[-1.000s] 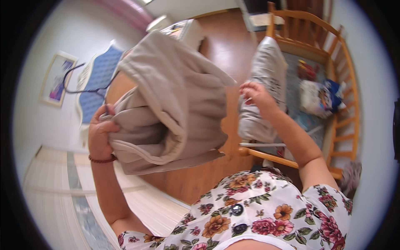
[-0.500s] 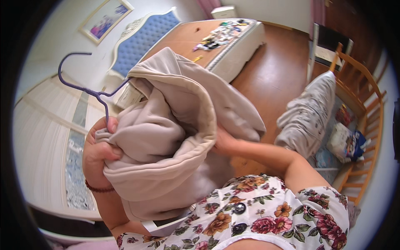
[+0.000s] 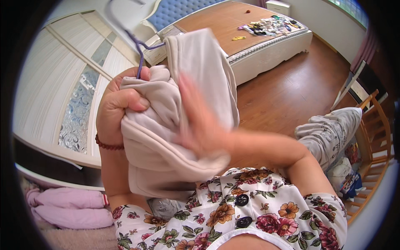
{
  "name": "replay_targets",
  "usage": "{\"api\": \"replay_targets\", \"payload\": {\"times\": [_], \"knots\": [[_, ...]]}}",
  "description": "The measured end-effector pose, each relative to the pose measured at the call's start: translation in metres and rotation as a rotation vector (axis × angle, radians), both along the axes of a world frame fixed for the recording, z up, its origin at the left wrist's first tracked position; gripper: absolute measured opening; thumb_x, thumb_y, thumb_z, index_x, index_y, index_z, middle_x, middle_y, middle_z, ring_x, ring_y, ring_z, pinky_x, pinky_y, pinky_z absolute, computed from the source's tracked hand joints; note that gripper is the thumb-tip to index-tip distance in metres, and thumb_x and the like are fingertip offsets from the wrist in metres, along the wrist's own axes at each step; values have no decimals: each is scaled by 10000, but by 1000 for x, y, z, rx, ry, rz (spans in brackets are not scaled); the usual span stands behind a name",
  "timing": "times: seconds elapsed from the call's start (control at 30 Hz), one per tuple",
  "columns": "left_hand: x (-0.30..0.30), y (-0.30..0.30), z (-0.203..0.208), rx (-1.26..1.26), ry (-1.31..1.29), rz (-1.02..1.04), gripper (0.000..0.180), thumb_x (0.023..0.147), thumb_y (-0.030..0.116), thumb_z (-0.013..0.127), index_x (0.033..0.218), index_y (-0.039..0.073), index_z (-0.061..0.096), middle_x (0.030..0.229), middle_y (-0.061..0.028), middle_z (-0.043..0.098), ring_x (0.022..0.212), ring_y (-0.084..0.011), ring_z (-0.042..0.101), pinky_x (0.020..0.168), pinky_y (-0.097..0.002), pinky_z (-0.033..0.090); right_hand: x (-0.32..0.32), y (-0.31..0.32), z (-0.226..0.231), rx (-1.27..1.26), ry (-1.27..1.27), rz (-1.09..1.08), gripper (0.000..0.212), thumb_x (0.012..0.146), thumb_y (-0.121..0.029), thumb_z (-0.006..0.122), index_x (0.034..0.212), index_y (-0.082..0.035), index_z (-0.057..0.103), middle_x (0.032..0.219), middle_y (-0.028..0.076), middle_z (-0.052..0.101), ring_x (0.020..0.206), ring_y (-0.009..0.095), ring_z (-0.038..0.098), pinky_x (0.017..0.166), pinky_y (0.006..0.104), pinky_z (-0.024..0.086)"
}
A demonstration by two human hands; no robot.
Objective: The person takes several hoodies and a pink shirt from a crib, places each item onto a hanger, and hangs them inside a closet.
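In front of the person's chest, a pale grey-beige garment point(image 3: 160, 108) is bunching around a purple hanger point(image 3: 137, 41), the left hand point(image 3: 114, 104) keeping a tight grip on both. The right hand point(image 3: 204, 121) is blurring against the cloth, so I cannot tell its grip; beyond, a blue-headboarded bed point(image 3: 204, 35) is standing, and a wooden crib point(image 3: 385, 121) is flanking the right.

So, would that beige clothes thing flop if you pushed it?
Probably: the beige garment bunches into soft folds by the left hand. It likely isn't very slippery, since its surface looks matte. Its thick, rounded edges may bend a bit less easily.
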State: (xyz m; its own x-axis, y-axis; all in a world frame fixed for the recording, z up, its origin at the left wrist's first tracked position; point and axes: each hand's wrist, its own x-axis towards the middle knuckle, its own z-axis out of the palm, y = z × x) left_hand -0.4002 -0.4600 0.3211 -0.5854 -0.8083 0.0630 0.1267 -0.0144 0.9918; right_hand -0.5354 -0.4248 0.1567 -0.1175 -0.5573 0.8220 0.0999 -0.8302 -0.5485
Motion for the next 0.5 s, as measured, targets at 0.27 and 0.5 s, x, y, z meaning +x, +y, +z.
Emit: {"api": "replay_targets", "payload": {"times": [0.27, 0.5], "knots": [[13, -30, -3, -25, 78, 424, 333, 629, -114, 449, 943, -4, 470, 891, -128, 532, 775, -214, 546, 763, -312, 476, -81, 0, 2, 562, 692, 107, 233, 828, -158, 536, 1015, -20, 558, 1029, 142, 555, 922, 191, 528, 850, 297, 388], [-39, -52, -21, -109, 52, 398, 351, 621, -64, 454, 963, 4, 496, 906, -140, 550, 820, -258, 552, 805, -359, 469, 1, -34, -59, -27, 837, -217, 764, 776, -194, 583, 1380, -213, 115, 1390, 158, 200, 1271, 331, 220, 982, 444, 310]]}}
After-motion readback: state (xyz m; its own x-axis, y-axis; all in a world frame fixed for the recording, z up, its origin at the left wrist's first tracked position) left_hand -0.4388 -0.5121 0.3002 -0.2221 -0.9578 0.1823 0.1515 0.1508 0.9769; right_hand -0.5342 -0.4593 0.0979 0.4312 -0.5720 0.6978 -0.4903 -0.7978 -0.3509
